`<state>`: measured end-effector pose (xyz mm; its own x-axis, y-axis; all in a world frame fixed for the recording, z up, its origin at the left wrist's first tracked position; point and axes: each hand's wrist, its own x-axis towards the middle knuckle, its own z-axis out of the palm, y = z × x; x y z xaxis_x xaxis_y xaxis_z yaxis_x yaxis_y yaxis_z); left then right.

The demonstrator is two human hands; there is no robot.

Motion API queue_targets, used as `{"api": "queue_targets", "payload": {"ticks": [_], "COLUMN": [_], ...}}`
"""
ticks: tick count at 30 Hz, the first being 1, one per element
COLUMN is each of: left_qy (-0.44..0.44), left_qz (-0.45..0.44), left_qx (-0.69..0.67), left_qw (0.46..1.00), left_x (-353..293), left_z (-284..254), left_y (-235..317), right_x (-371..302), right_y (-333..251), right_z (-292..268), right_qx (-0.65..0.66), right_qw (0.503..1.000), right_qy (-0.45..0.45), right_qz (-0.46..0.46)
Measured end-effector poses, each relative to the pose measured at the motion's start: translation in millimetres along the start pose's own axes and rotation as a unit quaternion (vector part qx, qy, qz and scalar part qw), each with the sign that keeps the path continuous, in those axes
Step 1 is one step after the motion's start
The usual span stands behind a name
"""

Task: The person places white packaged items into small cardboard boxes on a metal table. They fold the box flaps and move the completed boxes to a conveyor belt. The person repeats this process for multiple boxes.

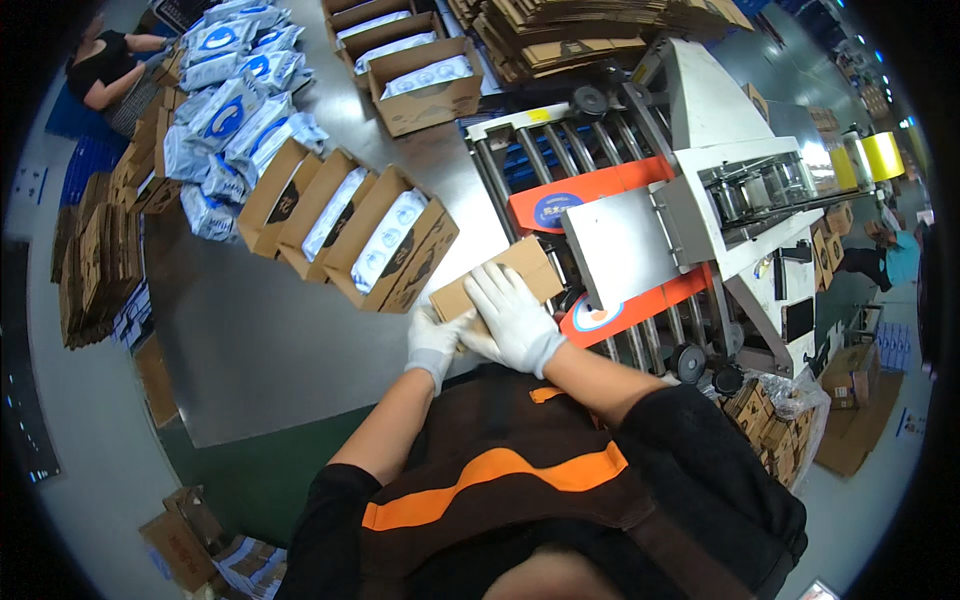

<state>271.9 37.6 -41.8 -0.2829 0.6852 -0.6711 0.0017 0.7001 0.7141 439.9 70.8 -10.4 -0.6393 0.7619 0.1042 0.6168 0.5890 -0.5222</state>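
Note:
A small brown cardboard box [538, 262] with its top flaps folded down lies at the table's right edge, by the mouth of a roller machine. My right hand [513, 318], in a white glove, lies across its top with the fingers pressed on the cardboard. Gripping the box's near left end is my left hand [436, 338], gloved too; its fingertips are partly hidden. Just left of the box stand open cartons [425, 255] in a row, each with a white and blue soft pack [388, 240] inside.
The roller machine [620, 245] with orange side guides stands at right. White and blue packs [235, 110] are heaped at the far left of the metal table [250, 340]. More open cartons [430, 95] and stacked flat cardboard [560, 30] lie beyond. Another person [110, 65] works at far left.

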Motion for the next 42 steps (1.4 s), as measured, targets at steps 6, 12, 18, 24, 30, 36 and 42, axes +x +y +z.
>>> {"api": "queue_targets", "payload": {"ticks": [6,12,18,24,30,36,42], "left_qy": [-0.108,0.244,0.037,0.124,0.020,0.043,-0.021], "left_qz": [0.022,0.486,0.423,0.489,0.364,0.250,0.218], "left_qx": [0.129,0.379,0.461,0.136,0.274,0.036,0.141], "left_qw": [0.985,0.749,0.780,0.852,0.890,0.967,0.966], "left_x": [-4.7,-19.9,-7.5,0.0,12.4,82.6,54.0], "left_z": [44.8,-20.6,-49.7,-77.8,-86.9,-89.7,-74.1], "left_y": [29.8,104.0,47.6,2.2,36.1,-20.7,-22.1], "right_x": [-40.0,-34.3,30.0,21.3,77.9,68.4,30.9], "right_y": [56.9,29.6,31.6,9.3,23.9,-4.2,-13.3], "right_z": [-11.0,-56.9,-46.0,-6.7,-31.8,-1.3,-8.3], "right_qx": [-0.067,0.090,0.208,0.167,0.053,-0.056,-0.041], "right_qw": [0.997,0.990,0.962,0.962,0.965,0.989,0.971], "right_qy": [0.021,0.079,0.106,0.188,-0.241,0.130,0.235], "right_qz": [0.043,0.074,0.144,0.108,0.091,-0.049,-0.028]}}
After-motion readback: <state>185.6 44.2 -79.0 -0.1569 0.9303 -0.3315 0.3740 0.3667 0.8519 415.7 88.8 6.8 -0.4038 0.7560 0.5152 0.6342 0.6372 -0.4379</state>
